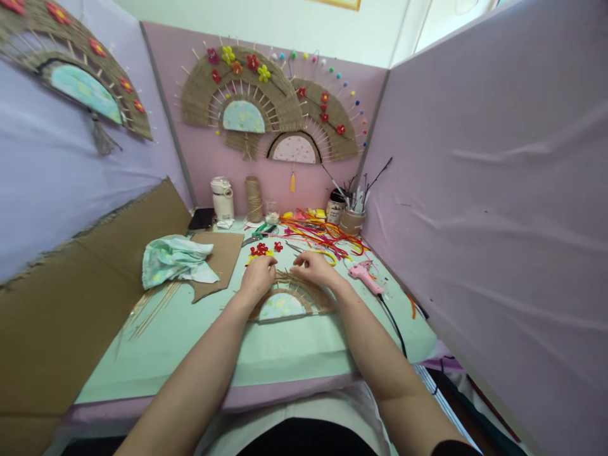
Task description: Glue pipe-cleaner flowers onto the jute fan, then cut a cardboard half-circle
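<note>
A half-round fan point(313, 299) lies on the table right in front of me, with a burlap-brown outer band, thin ribs and a pale green-blue patterned cloth centre point(282, 306). My left hand point(259, 277) rests over the fan's upper left edge, fingers curled inward. Facing it, my right hand point(314, 268) is at the upper right edge, its thumb and fingers drawn together. Brown strands show between the two hands; whether the fingertips grip them is too small to make out. Just beyond my left hand are red pipe-cleaner flowers point(260, 249) and some yellow ones.
Yellow-handled scissors point(327, 256) lie behind my right hand, a pink glue gun point(365, 277) with black cord to its right. Colourful pipe cleaners point(327, 234) spread behind. Left are cardboard point(223, 253), crumpled green cloth point(173, 259) and thin sticks point(159, 307). Twine point(254, 197) stands at the back.
</note>
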`<action>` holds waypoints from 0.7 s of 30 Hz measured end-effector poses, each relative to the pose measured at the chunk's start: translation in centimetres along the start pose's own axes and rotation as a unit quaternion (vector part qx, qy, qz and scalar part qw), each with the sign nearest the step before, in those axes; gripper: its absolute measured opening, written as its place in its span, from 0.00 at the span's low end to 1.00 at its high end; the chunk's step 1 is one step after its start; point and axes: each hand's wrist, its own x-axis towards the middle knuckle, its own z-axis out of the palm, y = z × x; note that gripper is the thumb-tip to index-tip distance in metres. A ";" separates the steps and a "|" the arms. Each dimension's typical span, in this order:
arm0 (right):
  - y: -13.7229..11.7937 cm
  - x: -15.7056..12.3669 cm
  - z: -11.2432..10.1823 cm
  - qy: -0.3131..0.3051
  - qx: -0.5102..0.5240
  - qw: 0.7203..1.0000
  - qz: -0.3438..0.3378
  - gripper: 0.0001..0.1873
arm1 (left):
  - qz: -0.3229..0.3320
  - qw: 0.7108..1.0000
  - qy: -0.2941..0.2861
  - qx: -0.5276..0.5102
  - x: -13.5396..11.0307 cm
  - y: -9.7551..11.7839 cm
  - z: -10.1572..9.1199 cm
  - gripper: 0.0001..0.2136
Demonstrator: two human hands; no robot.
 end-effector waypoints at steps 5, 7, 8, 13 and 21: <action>-1.2 -0.1 1.7 -0.090 0.061 0.988 -0.110 0.08 | -0.013 1.000 -0.006 -0.003 0.0 0.1 0.0 0.11; -1.4 -0.2 2.0 -0.095 0.054 0.988 -0.111 0.03 | -0.019 1.000 -0.002 -0.012 -0.1 0.2 0.0 0.11; -1.5 -0.2 1.9 -0.088 0.053 0.989 -0.107 0.02 | -0.022 1.000 0.005 -0.021 -0.1 0.2 -0.1 0.11; -1.6 -0.1 0.2 0.061 0.132 0.988 -0.051 0.05 | -0.031 0.985 0.129 -0.112 -0.1 0.2 -0.8 0.11; -3.7 2.5 -1.4 0.137 0.485 0.860 0.080 0.15 | -0.270 0.775 -0.058 -0.568 0.0 2.5 -1.7 0.17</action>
